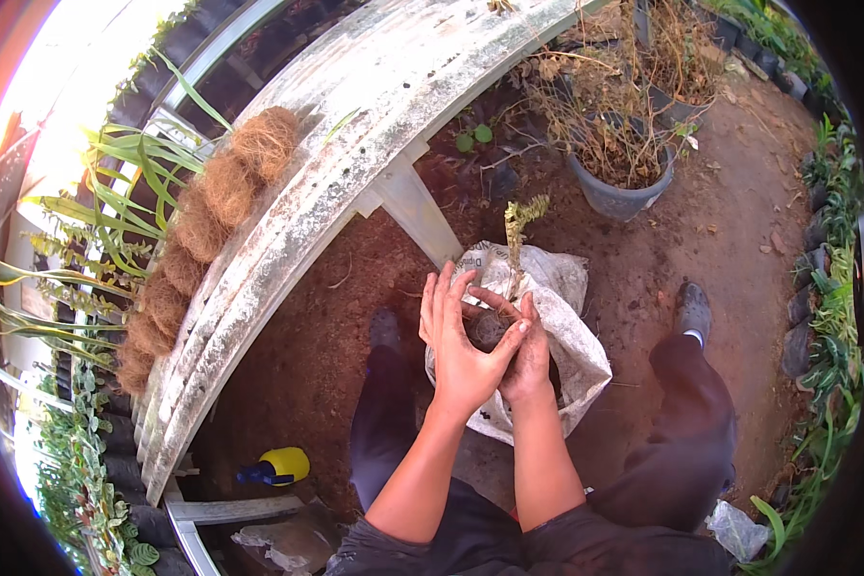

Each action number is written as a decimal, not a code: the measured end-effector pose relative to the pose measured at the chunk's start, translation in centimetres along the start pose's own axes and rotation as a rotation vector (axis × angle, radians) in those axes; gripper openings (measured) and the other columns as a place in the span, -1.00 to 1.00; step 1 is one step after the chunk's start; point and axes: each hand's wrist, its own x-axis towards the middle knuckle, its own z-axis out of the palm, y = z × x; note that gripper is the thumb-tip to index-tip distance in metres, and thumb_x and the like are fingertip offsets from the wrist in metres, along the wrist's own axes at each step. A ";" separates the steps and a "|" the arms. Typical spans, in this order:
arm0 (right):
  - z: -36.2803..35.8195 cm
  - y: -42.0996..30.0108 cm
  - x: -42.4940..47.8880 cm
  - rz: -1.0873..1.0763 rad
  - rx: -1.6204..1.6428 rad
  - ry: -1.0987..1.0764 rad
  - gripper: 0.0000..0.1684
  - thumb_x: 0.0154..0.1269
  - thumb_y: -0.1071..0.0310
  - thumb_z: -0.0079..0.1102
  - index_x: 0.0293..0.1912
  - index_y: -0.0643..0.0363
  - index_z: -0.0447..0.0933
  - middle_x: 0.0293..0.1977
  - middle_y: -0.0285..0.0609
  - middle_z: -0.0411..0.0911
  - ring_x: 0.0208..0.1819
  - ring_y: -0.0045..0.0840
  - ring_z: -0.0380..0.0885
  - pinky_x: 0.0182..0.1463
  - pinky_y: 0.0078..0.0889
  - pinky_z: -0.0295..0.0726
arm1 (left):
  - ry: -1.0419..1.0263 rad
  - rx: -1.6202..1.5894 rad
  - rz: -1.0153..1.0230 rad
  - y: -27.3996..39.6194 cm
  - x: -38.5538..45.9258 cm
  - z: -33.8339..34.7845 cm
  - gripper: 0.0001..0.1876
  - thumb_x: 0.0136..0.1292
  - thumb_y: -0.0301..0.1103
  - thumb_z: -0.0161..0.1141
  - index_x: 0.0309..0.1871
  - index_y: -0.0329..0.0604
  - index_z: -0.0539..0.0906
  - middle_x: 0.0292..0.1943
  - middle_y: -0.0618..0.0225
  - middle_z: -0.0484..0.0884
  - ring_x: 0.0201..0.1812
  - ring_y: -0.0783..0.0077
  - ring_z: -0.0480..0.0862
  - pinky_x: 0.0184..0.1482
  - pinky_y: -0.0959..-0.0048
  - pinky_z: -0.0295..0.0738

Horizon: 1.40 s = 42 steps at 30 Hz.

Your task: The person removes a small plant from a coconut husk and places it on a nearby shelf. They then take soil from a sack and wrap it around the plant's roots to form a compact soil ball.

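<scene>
Over an open white woven sack, both hands cup a dark, roundish root ball. My left hand wraps its left side, fingers extended forward and thumb reaching across towards the other hand. Pressed against the right side is my right hand, with soil on its skin. A thin plant stem with a pale yellow-green, curled tip rises just beyond the fingers. It appears to belong to the root ball, but the fingers hide where they would join. The sack stands on the soil between my legs; its inside is mostly hidden.
A weathered, stained tabletop curves along the left, bearing several brown coconut-fibre balls. Its pale leg stands near the sack. Ahead is a pot of dried plants. A yellow spray bottle lies at lower left; potted greenery lines the right.
</scene>
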 end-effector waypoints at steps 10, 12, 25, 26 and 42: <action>0.9 2.2 -0.3 -0.036 -0.199 0.134 -0.51 0.61 -0.05 0.09 -0.03 0.24 0.63 -0.13 -0.21 0.70 -0.09 -0.55 0.66 0.08 -0.43 0.61 | 0.168 -0.121 -0.023 -1.5 -0.5 0.0 -0.67 0.46 -0.29 0.14 0.21 -0.21 0.58 0.33 0.06 0.55 0.41 0.02 0.44 0.45 0.08 0.26; 0.8 3.0 -0.3 -0.103 -0.287 0.159 -0.63 0.60 0.06 0.14 -0.08 0.22 0.62 -0.18 -0.26 0.68 -0.15 -0.62 0.62 0.00 -0.50 0.60 | 0.152 -0.064 0.031 -2.0 -0.7 -0.4 -0.68 0.44 -0.35 0.12 0.19 -0.25 0.58 0.28 0.04 0.58 0.35 0.08 0.49 0.41 0.13 0.31; 3.2 1.7 -1.5 -0.057 0.103 0.085 -0.24 0.59 -0.35 -0.18 0.32 0.11 0.40 0.22 -0.18 0.49 0.27 -0.42 0.48 0.42 -0.21 0.41 | -0.064 -0.467 -0.010 -2.0 -1.3 -1.9 -0.53 0.37 -0.26 0.33 0.25 -0.33 0.56 0.31 0.14 0.57 0.36 0.25 0.52 0.44 0.20 0.35; 3.5 1.6 -1.7 -0.064 0.062 0.071 -0.19 0.58 -0.38 -0.18 0.40 0.10 0.33 0.28 -0.17 0.43 0.33 -0.39 0.42 0.48 -0.19 0.34 | 0.013 -0.425 0.061 -1.2 -1.1 -1.6 -0.51 0.22 -0.37 0.39 0.21 -0.33 0.60 0.23 0.01 0.62 0.33 0.10 0.58 0.41 0.18 0.38; 4.2 1.3 -2.3 -0.093 -0.093 0.185 0.02 0.46 -0.54 -0.16 0.63 -0.11 0.08 0.51 -0.19 0.20 0.46 -0.38 0.28 0.56 -0.20 0.21 | 0.031 -0.518 -0.134 -2.7 -1.9 -0.2 -0.57 0.35 -0.45 0.32 0.27 -0.35 0.59 0.18 0.03 0.66 0.25 0.18 0.63 0.35 0.25 0.44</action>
